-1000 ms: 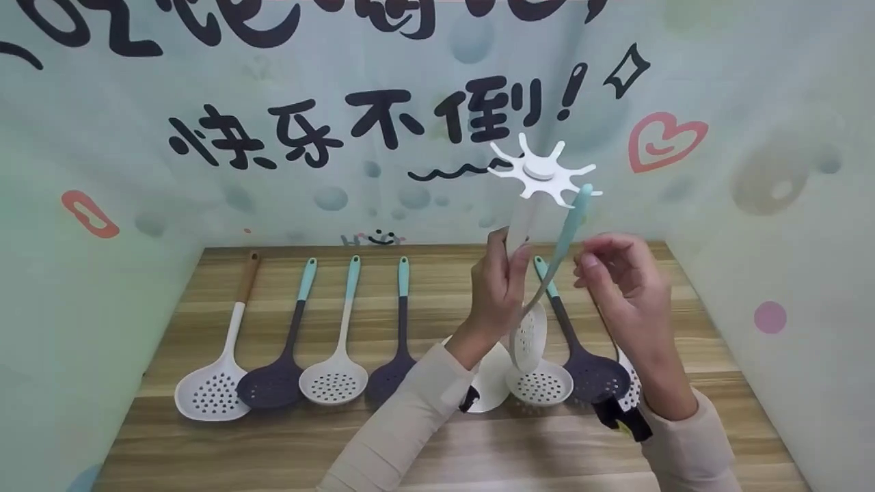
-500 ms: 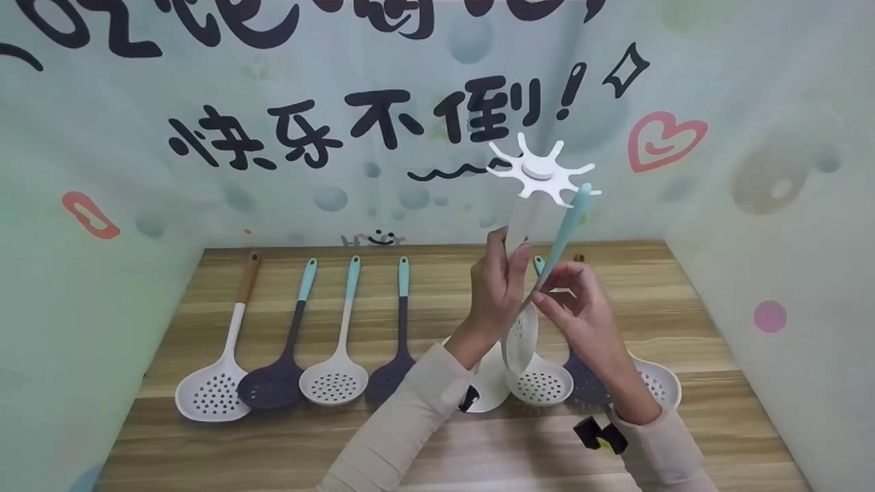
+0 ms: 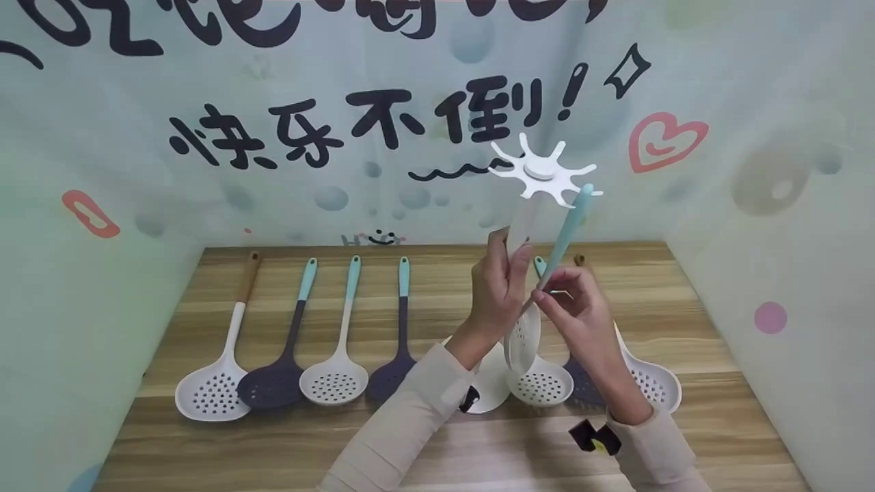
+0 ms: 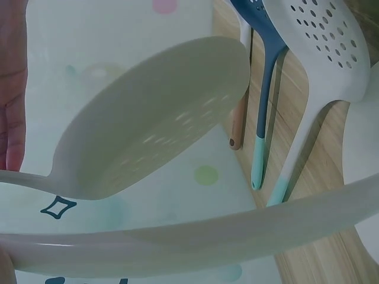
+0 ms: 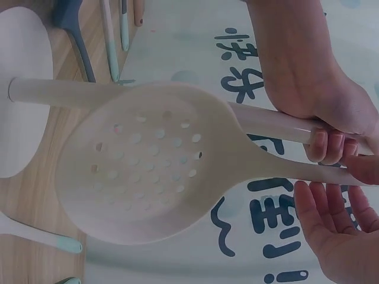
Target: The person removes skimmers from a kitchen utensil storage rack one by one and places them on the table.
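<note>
My left hand [image 3: 495, 283] grips the pole [image 3: 524, 212] of a white utensil stand, which has hooked arms spread at its top [image 3: 540, 167] and a round white base [image 3: 491, 386]. A white skimmer [image 3: 566, 229] with a turquoise handle end is upright beside the pole, its tip at one of the hooks. My right hand [image 3: 581, 311] pinches the skimmer's handle between thumb and fingers. The perforated bowl [image 5: 148, 171] shows large in the right wrist view, pointing down towards the base. In the left wrist view the bowl [image 4: 154, 118] and the pole [image 4: 189, 245] lie close together.
On the wooden table [image 3: 273, 451], several skimmers lie in a row, among them a white one with a brown handle [image 3: 212, 393], a dark one [image 3: 273, 386] and a white one [image 3: 333, 383]. More lie right of the base, including a white skimmer [image 3: 656, 383]. A printed cloth [image 3: 273, 198] hangs behind.
My right hand has come in from the right and taken hold of the skimmer's handle, the bowl shifting slightly. My left hand stays on the pole.
</note>
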A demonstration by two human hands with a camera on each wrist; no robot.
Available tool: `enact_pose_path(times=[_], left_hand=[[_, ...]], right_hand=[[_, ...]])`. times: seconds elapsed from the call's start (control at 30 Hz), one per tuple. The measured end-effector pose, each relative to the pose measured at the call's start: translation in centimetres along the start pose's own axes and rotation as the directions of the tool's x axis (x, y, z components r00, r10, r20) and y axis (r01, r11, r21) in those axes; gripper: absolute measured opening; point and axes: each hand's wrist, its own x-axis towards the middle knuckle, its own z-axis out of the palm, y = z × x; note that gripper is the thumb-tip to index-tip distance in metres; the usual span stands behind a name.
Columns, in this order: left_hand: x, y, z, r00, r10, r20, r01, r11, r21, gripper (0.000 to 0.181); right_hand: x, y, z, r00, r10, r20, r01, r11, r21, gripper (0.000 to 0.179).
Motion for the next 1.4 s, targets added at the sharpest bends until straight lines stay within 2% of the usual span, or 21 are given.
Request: enact_pose_path(times=[0.2,0.37,0.6,0.7,0.83,0.93,1.2,1.4], left_hand=[[0.0,0.0,0.1,1.000,0.004,0.014,-0.004,1.000,-0.005,0.047],[0.1,0.0,0.2,1.000,0.031,0.003,-0.030,0.999,-0.012,0.045],[0.1,-0.1,0.3,0.999,0.050,-0.017,-0.050,0.999,-0.009,0.044],[0.1,-0.1,0.3,0.998,0.055,-0.011,-0.056,0.998,-0.017,0.044],[0.1,-0.1,0.5,0.999,0.053,-0.012,-0.053,0.998,-0.024,0.044],[0.1,-0.1,0.5,0.999,0.044,-0.018,-0.045,0.999,-0.025,0.044],[0.0,-0.3,0.4,0.998,0.051,-0.027,-0.052,0.998,-0.021,0.043],[0.0,-0.4,0.2,0.998,0.051,-0.021,-0.052,0.998,-0.038,0.043]], right_hand=[[-0.3,-0.2,-0.2,1.000,-0.013,-0.016,0.013,1.000,-0.007,0.026],[-0.5,-0.6,-0.6,0.998,-0.059,-0.035,0.061,0.997,0.043,0.026],[-0.9,-1.8,-1.8,0.985,-0.119,-0.122,0.132,0.986,0.105,0.024],[-1.0,-2.2,-2.8,0.972,-0.158,-0.172,0.187,0.968,0.166,0.025],[-1.0,-2.3,-4.7,0.953,-0.189,-0.238,0.242,0.945,0.221,0.025],[-1.0,-2.1,-6.6,0.940,-0.179,-0.289,0.253,0.936,0.243,0.025],[-0.9,-0.7,-11.8,0.907,-0.119,-0.405,0.209,0.960,0.186,0.028],[-0.3,1.1,-14.8,0.866,-0.049,-0.497,0.124,0.985,0.119,0.026]])
